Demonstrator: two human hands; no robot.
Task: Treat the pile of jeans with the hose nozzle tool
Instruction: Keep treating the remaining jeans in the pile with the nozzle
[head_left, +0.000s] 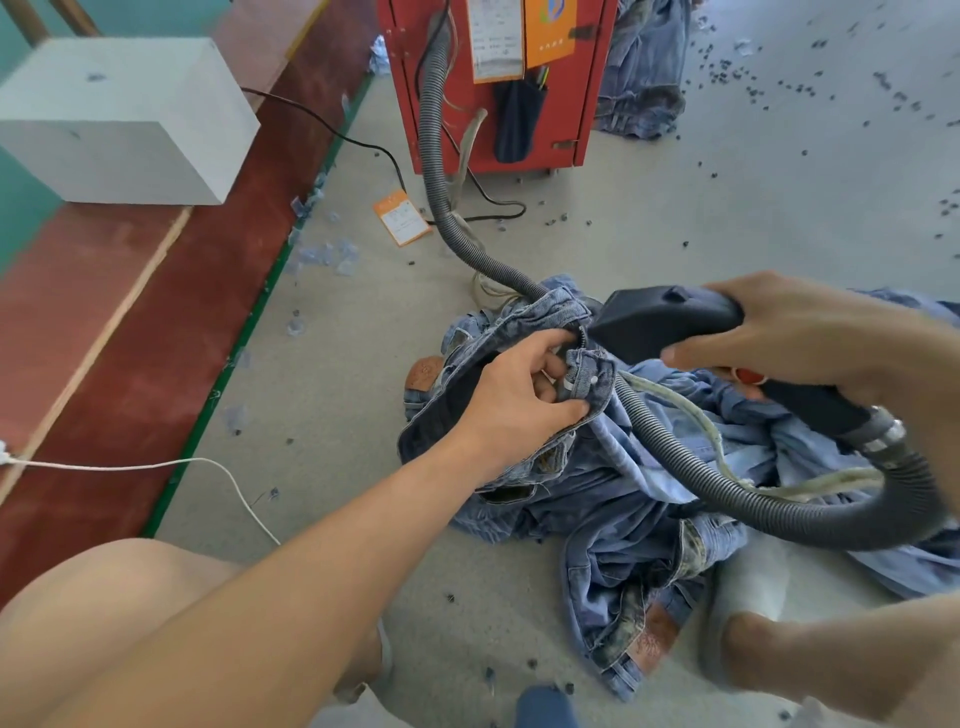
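A pile of blue jeans (639, 519) lies on the grey floor at centre right. My left hand (519, 395) grips the waistband of the top pair of jeans (550, 317) near its button and lifts it off the pile. My right hand (789, 332) holds the black hose nozzle tool (660, 322), whose tip points left and sits against that waistband beside my left fingers. A grey ribbed hose (691, 467) runs from the tool's rear, loops over the pile and leads back to the red machine.
The red machine (498, 88) stands at the top centre with cables at its base. More jeans (644, 67) lie behind it. A white box (119, 119) sits on the red ledge at left. My knees frame the bottom; an orange tag (401, 217) and scraps litter the floor.
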